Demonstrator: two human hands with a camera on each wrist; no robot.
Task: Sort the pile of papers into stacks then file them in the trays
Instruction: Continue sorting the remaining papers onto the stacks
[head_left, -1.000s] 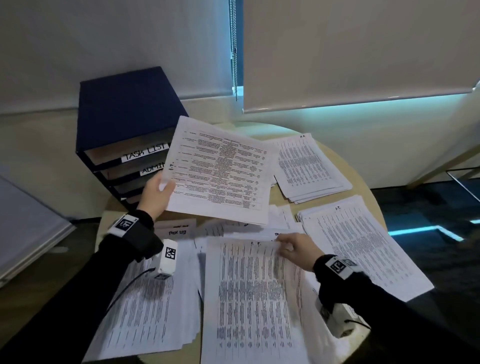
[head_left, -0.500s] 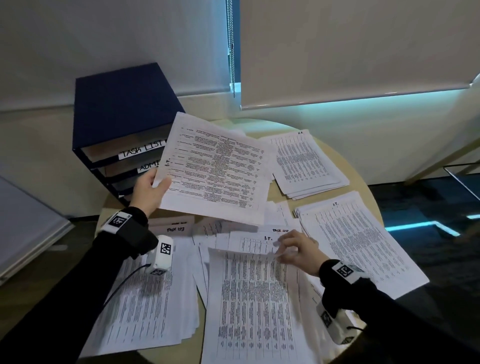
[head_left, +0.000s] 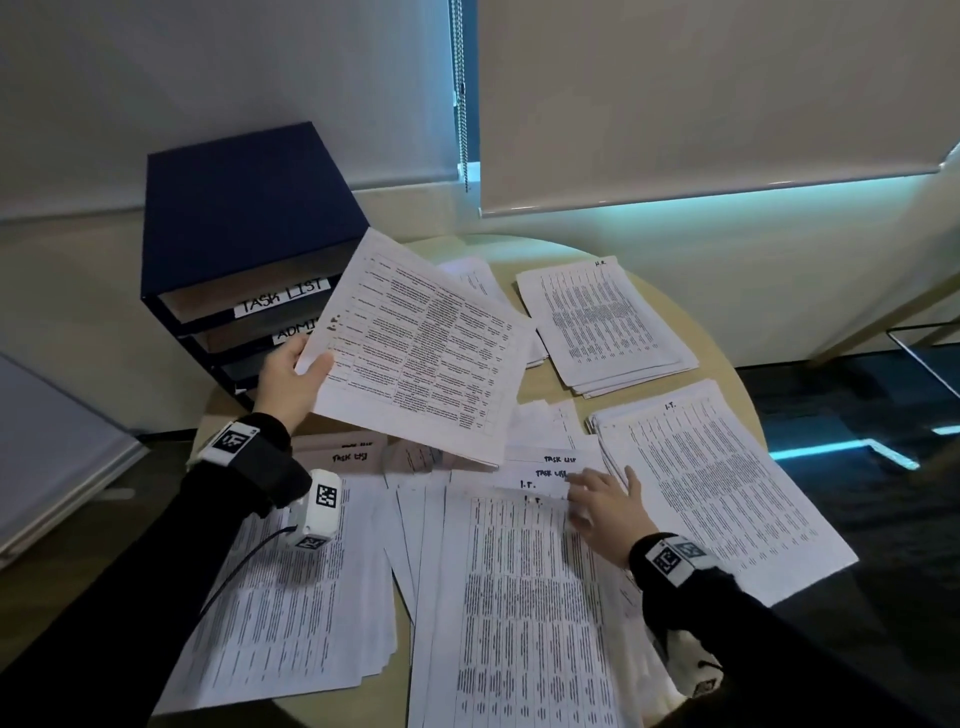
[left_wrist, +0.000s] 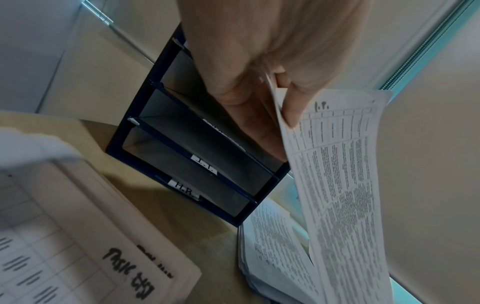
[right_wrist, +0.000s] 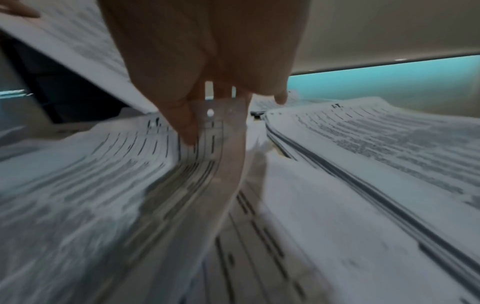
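My left hand (head_left: 291, 379) holds up a few printed sheets (head_left: 415, 353) marked I.T. in front of the blue tray unit (head_left: 249, 218). In the left wrist view its thumb and fingers (left_wrist: 288, 111) pinch the held sheets (left_wrist: 337, 185) at the corner. My right hand (head_left: 602, 499) is at the top right corner of the top sheet (head_left: 519, 597) of the loose middle pile. In the blurred right wrist view the thumb (right_wrist: 187, 131) lies on that sheet (right_wrist: 116, 174), with the fingers behind its raised edge.
The unit's slots read TASK LIST, ADMIN, I.T. (left_wrist: 205, 166) and H.R. (left_wrist: 185, 190). On the round table (head_left: 530, 249) lie an H.R. stack (head_left: 608, 322) at the back, an I.T. stack (head_left: 717, 488) at the right and a TASK LIST stack (head_left: 291, 613) at the left.
My right hand has taken the top edge of the middle pile's top sheet and shifted slightly right. The left hand still holds its sheets up by the trays.
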